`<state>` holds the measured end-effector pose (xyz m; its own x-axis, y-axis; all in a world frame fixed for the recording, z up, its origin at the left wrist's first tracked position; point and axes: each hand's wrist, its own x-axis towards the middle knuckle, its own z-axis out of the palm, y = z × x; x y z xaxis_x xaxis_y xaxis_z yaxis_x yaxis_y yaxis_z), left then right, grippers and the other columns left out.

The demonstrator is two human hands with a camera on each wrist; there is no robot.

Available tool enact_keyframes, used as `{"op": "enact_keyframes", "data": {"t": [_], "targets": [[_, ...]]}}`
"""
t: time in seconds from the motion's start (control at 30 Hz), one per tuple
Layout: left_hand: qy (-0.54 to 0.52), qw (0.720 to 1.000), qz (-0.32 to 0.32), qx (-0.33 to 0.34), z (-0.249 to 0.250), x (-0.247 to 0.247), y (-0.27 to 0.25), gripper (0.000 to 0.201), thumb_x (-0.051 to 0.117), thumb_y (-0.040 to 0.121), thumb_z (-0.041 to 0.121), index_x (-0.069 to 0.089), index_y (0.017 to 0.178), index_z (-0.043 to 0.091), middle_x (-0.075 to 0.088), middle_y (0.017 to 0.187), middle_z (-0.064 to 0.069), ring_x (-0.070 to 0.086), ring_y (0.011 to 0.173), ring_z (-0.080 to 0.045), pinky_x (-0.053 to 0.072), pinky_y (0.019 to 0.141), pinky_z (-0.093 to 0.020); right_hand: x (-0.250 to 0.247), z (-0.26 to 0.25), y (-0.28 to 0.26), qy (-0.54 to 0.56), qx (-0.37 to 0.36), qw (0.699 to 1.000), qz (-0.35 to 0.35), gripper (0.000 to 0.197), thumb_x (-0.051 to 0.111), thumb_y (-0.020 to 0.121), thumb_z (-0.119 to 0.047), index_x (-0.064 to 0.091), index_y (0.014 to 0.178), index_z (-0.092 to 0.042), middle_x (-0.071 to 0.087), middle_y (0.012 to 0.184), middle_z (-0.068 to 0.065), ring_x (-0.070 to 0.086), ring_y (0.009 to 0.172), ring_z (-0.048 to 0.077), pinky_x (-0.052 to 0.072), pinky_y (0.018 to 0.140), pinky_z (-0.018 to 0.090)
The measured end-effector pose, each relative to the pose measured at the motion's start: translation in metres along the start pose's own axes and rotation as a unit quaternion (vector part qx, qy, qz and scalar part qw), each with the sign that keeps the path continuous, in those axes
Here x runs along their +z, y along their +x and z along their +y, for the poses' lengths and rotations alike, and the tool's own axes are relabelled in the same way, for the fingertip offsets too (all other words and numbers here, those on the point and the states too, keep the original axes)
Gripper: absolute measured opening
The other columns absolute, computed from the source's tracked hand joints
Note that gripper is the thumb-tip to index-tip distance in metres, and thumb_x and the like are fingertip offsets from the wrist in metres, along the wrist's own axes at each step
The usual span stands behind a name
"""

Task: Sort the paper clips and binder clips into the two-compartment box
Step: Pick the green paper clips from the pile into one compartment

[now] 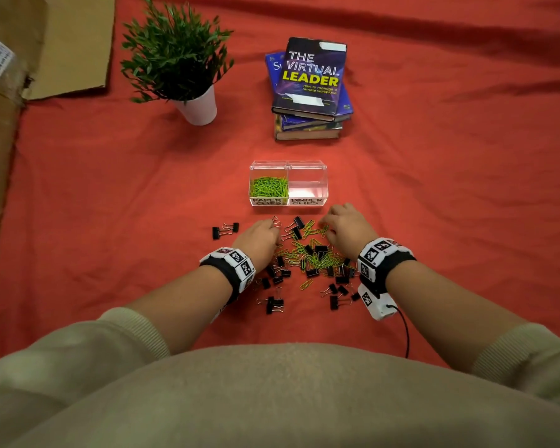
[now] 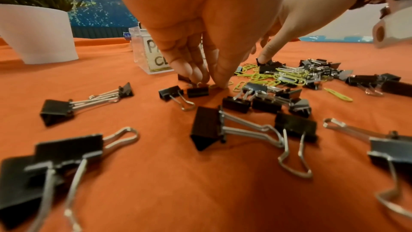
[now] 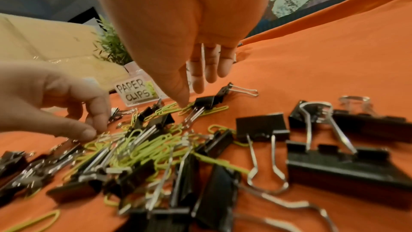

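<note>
A clear two-compartment box (image 1: 287, 202) stands beyond the pile; its left half, labelled PAPER CLIPS (image 3: 135, 91), holds green paper clips (image 1: 269, 186), and the BINDER CLIPS half (image 1: 307, 185) looks empty. Green paper clips and black binder clips lie mixed in a pile (image 1: 307, 257). My left hand (image 1: 261, 236) reaches down at the pile's left edge. Its fingers (image 2: 196, 74) and thumb close together on a green paper clip (image 2: 214, 86) beside a small binder clip (image 2: 197, 91). My right hand (image 1: 346, 224) hovers over the far right of the pile with straight fingers (image 3: 211, 73), its thumb tip pressing on paper clips (image 3: 178, 110).
A potted plant (image 1: 194, 105) and a stack of books (image 1: 311, 92) stand behind the box on the red cloth (image 1: 450, 189). Cardboard (image 1: 0, 150) lines the left side. Loose binder clips (image 1: 225, 230) lie left of the pile and near my wrists (image 1: 274, 303).
</note>
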<state>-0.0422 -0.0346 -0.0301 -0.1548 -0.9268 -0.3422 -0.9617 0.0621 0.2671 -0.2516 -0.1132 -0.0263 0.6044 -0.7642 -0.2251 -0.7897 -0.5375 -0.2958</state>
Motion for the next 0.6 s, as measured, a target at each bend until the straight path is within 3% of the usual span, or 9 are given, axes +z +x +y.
{"op": "enact_keyframes", "data": {"t": [0.13, 0.33, 0.4, 0.5, 0.6], "targets": [[0.028, 0.999, -0.02, 0.0, 0.002, 0.0, 0.0, 0.02, 0.05, 0.09, 0.005, 0.054, 0.109, 0.005, 0.051, 0.112, -0.011, 0.048, 0.108, -0.028, 0.045, 0.09, -0.038, 0.009, -0.003, 0.001, -0.028, -0.004, 0.999, -0.02, 0.033, 0.054, 0.088, -0.018, 0.061, 0.12, -0.011, 0.057, 0.115, 0.007, 0.046, 0.109, 0.024, 0.041, 0.096, 0.035], [0.05, 0.998, -0.042, -0.006, 0.005, 0.004, 0.002, 0.025, 0.044, 0.091, 0.003, 0.048, 0.116, 0.001, 0.047, 0.116, -0.014, 0.047, 0.109, -0.03, 0.045, 0.092, -0.04, 0.02, -0.001, -0.003, -0.054, -0.009, 0.998, -0.022, 0.019, 0.051, 0.092, -0.018, 0.059, 0.104, -0.006, 0.059, 0.107, 0.008, 0.047, 0.104, 0.025, 0.041, 0.093, 0.034], [-0.008, 0.998, -0.048, -0.031, 0.007, -0.002, 0.004, 0.022, 0.045, 0.092, 0.008, 0.049, 0.112, 0.0, 0.051, 0.113, -0.015, 0.052, 0.103, -0.031, 0.045, 0.086, -0.039, 0.021, -0.001, -0.002, -0.074, -0.017, 0.997, -0.022, 0.021, 0.05, 0.092, -0.018, 0.058, 0.104, -0.004, 0.058, 0.106, 0.011, 0.047, 0.104, 0.027, 0.04, 0.093, 0.036], [-0.143, 0.985, -0.023, -0.089, 0.013, -0.013, 0.007, 0.009, 0.045, 0.09, 0.009, 0.051, 0.095, 0.004, 0.058, 0.095, -0.015, 0.055, 0.079, -0.029, 0.043, 0.066, -0.034, 0.024, -0.003, -0.002, -0.107, -0.025, 0.993, -0.039, 0.022, 0.047, 0.092, -0.016, 0.056, 0.104, -0.001, 0.058, 0.104, 0.014, 0.047, 0.1, 0.03, 0.04, 0.092, 0.038], [-0.231, 0.966, 0.013, -0.115, 0.017, -0.018, 0.01, 0.005, 0.047, 0.088, 0.007, 0.05, 0.091, 0.01, 0.058, 0.083, -0.006, 0.052, 0.07, -0.022, 0.041, 0.058, -0.028, 0.019, -0.005, 0.0, -0.094, -0.022, 0.993, -0.065, 0.023, 0.042, 0.095, -0.016, 0.054, 0.106, -0.001, 0.057, 0.105, 0.014, 0.047, 0.1, 0.029, 0.04, 0.092, 0.038]]}}
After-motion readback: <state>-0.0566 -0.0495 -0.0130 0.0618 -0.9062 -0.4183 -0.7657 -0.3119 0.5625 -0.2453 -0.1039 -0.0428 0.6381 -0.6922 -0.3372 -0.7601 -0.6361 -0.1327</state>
